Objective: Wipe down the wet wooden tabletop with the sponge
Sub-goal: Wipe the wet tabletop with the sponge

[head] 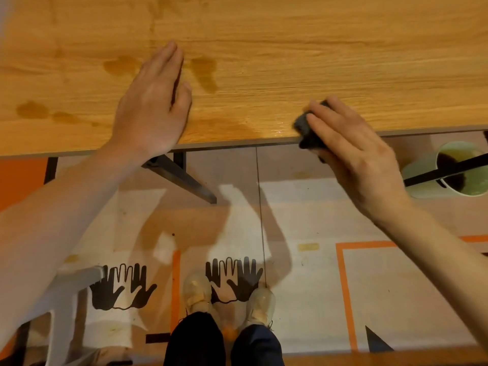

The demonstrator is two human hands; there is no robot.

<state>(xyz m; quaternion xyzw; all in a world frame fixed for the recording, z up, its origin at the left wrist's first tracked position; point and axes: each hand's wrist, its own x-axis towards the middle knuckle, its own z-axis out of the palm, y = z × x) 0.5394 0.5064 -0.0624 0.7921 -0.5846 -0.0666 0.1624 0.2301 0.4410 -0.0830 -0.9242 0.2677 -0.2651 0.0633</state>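
The wooden tabletop [290, 48] fills the upper part of the view, with dark wet patches [203, 70] near its middle and left and a shiny wet streak by the front edge. My left hand [153, 101] lies flat on the wood, fingers straight and together. My right hand [351, 154] grips a dark grey sponge [306, 128] at the table's front edge, the sponge half over the rim. Most of the sponge is hidden under my fingers.
A pale green bucket [422, 175] with a dark mop handle across it stands on the floor under the table at right. A black table leg brace [184, 175] slants below the edge. A white chair [60, 307] is at lower left. My feet stand on a printed floor mat.
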